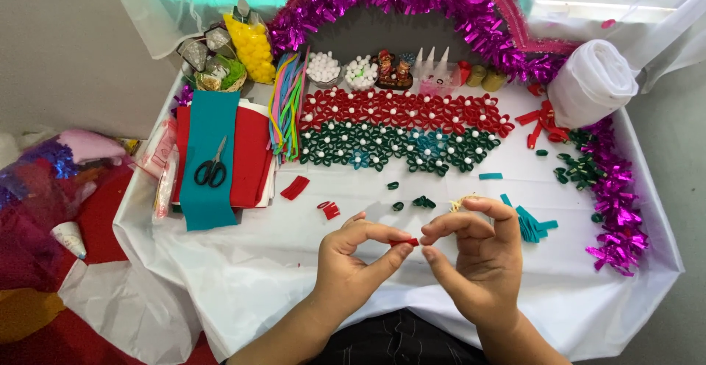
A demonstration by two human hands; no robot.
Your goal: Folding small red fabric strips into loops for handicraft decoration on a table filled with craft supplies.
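Over the white-covered table [243,262], the left hand [353,258] and the right hand [474,254] meet at a small red felt strip [404,242], each pinching one end between thumb and forefinger while the other fingers curl loosely. The strip hangs just above the table's near edge, in front of a mat of red and green felt flowers [401,131] with white bead centres. Black-handled scissors [212,166] lie on a teal felt sheet [209,181] well to the left, and purple tinsel [618,210] runs along the right side

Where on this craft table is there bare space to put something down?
Bare white cloth lies left of the left hand, below the teal felt. Another patch sits right of the right hand, before the purple tinsel. The far half is crowded with flower loops.
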